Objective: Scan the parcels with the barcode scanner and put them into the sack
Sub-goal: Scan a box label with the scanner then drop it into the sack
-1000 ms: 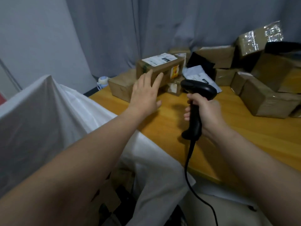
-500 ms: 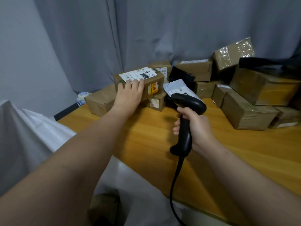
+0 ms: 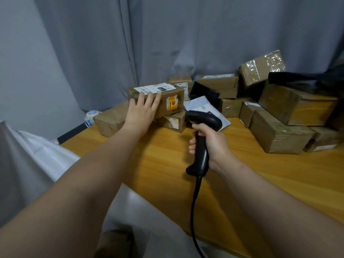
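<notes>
Grey curtain behind wooden table. White sack far left. Left hand flat, fingers spread, on labelled cardboard parcel stacked atop other parcels. Right hand grips black barcode scanner, beside it.

Table: wood-look top, honey-yellow grain, smooth with a low sheen. Parcels: brown corrugated cardboard, matt; the one under the left hand, the labelled box, carried a white paper label on top and an orange-red sticker on its side. Taped box at 1 o'clock of the heap: cardboard wrapped in clear glossy tape, catching the light. Mailer: white-grey plastic film, smooth. Barcode scanner: black moulded plastic, semi-gloss, with a black rubbery cable. Sack at 9 o'clock: white woven-looking cloth or plastic, matt. Curtain: grey cloth, matt, softly folded.
</notes>
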